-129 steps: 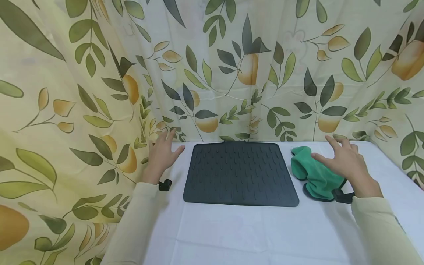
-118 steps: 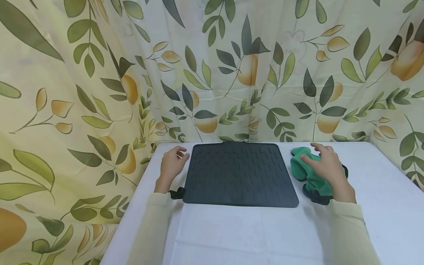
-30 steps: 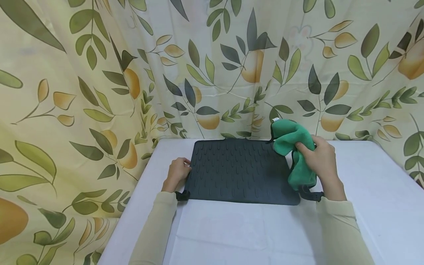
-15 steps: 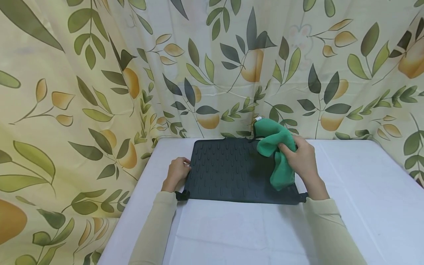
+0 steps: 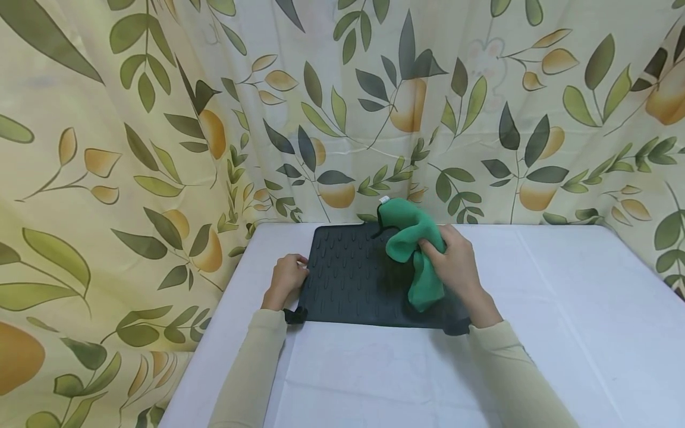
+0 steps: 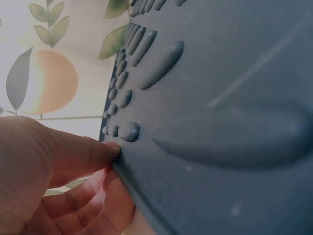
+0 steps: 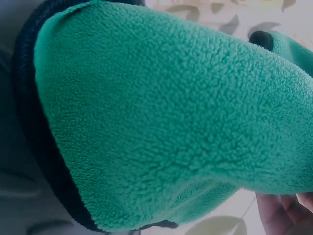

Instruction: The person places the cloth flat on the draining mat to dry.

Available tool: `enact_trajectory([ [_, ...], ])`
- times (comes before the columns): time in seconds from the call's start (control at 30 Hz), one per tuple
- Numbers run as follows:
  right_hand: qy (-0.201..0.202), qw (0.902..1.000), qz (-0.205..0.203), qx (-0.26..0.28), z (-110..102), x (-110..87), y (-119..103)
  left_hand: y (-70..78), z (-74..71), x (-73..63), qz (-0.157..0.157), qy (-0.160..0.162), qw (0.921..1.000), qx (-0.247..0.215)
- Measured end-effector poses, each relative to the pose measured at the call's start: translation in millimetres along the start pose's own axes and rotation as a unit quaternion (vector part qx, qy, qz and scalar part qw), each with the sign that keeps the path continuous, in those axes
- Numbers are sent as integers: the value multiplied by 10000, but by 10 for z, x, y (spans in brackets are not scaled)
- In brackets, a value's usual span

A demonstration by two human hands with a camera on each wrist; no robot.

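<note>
A dark grey rubber mat with rows of raised ridges lies on the table. At its left edge is my left hand; in the left wrist view the thumb presses the mat's rim from above, with the other fingers curled beneath. My right hand grips a green fleecy cleaning cloth with dark edging, thumb on the near side. Bunched and drooping, the cloth hangs over the mat's right half and hides part of it. Close up, the cloth fills most of the right wrist view.
White cloth covers the table, which shows wide on the right and in front of the mat. A curtain printed with leaves and fruit hangs along the back and left. Each wrist carries a small black camera.
The right hand has picked up the green cloth from the table's right side and carried it leftward over the mat. The left hand, earlier raised and open, has come down onto the mat's left edge.
</note>
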State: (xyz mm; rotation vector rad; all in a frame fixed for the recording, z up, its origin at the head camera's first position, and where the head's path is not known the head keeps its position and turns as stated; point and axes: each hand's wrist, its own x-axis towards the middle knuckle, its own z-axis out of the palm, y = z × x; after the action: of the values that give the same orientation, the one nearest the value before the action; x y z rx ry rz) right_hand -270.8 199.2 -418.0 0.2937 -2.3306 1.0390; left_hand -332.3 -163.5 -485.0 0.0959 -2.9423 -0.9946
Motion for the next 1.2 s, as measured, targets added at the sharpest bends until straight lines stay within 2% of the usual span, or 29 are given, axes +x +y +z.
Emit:
enact_trajectory([
  [0.33, -460, 9988, -101, -126, 221, -81, -34, 11, -1, 14, 88, 43, 9999, 101],
  [0.77, -1232, 9922, 87, -181, 411, -176, 45, -1, -2, 21, 71, 47, 10000, 50],
  [1.2, -2187, 9747, 97, -439, 496, -228, 68, 4, 1, 11, 102, 46, 9999, 61],
])
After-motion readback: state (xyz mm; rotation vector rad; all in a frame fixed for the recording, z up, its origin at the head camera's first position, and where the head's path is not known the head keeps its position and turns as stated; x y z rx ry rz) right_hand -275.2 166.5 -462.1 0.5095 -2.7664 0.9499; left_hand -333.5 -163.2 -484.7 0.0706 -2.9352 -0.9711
